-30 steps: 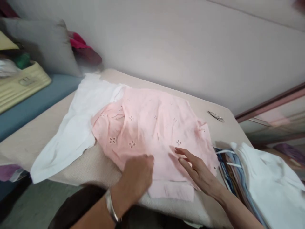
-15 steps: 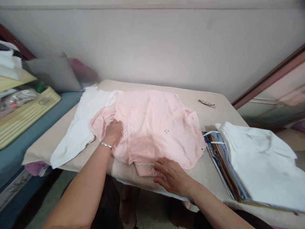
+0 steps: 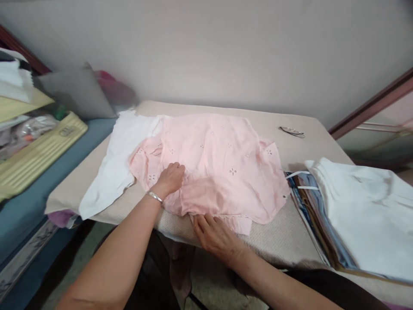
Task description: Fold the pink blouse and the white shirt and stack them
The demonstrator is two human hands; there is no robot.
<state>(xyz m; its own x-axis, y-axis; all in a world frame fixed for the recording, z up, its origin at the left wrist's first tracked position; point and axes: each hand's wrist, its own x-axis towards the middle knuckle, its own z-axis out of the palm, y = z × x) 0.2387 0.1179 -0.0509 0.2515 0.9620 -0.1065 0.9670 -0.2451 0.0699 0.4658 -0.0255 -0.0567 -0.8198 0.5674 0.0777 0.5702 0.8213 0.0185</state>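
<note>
A pink blouse point(image 3: 232, 148) with flower-shaped cut-outs lies spread on a cloth-covered table, its front part folded over in layers. My left hand point(image 3: 172, 177), a silver bangle on its wrist, has its fingers curled closed on the fabric at the blouse's left side. Along the front hem rests my right hand point(image 3: 214, 237), its fingers stretched out on the edge and the palm down. To the right of that hand, a strip of pink cloth sticks out beneath the hem. A white garment point(image 3: 112, 163) lies flat to the left, partly under the blouse.
On the right is a stack of folded clothes point(image 3: 318, 206) with a white garment point(image 3: 371, 215) on top. Eyeglasses point(image 3: 292, 131) lie toward the back of the table point(image 3: 148, 110). A yellow plastic basket point(image 3: 41, 155) and a grey cushion point(image 3: 75, 90) are at the left.
My right hand has slid left along the front hem, uncovering the pink strip to its right. My left hand has shifted slightly right over the blouse. The view has turned slightly.
</note>
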